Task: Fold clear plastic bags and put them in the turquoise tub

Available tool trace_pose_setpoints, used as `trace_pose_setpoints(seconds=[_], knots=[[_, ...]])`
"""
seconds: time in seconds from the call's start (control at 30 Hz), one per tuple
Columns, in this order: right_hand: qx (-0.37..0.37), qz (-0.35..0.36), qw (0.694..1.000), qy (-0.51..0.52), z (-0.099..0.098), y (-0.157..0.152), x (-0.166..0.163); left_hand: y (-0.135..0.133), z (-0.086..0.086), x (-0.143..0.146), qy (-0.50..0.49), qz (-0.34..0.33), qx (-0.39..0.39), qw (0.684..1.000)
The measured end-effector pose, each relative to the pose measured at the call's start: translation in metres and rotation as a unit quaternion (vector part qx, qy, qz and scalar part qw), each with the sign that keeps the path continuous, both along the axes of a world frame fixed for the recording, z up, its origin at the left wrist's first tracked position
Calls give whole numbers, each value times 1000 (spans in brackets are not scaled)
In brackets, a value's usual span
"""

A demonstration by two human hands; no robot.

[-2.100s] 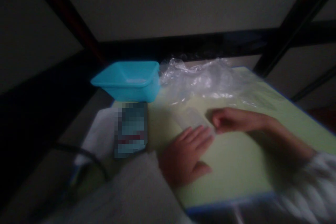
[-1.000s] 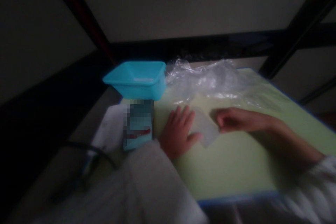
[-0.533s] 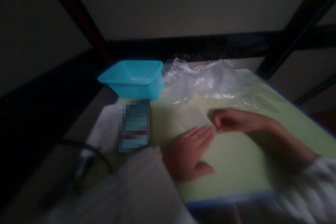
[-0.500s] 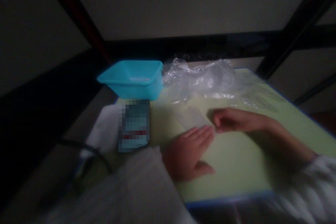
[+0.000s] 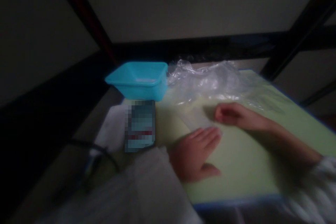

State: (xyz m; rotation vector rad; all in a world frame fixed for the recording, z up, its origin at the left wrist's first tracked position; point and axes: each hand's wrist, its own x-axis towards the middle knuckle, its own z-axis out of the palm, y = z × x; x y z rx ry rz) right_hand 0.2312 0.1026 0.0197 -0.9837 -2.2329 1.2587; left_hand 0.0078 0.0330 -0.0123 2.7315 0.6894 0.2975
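Left hand point(image 5: 195, 155) flat on sheet point(image 5: 195, 117) | right hand point(image 5: 231, 113) curled, hold unclear | near edge point(image 5: 236, 202) — apart

Left hand point(image 5: 193, 155) palm-down, fingers point(image 5: 210, 140) extended; right hand point(image 5: 229, 113) loosely curled.

Dim room: plain wall point(image 5: 194, 10), table point(image 5: 246, 164)
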Motion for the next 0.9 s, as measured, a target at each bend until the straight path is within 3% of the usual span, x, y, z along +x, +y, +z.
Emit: trace_pose_setpoints(seconds=[0.13, 0.27, 0.47, 0.9], knots=[[-135, -18, 986, 98, -12, 1, -16, 0, -1, 1, 15, 4, -4, 1000], [-182, -43, 969, 163, -27, 11, -25, 1, 0, 1, 0, 2, -8, 1000], [-155, -66, 962, 215, -36, 25, -35, 0, 0, 0, 8, 3, -10, 1000], [-25, -64, 977, 201, -43, 33, -42, 1, 1, 1, 15, 3, -16, 1000]])
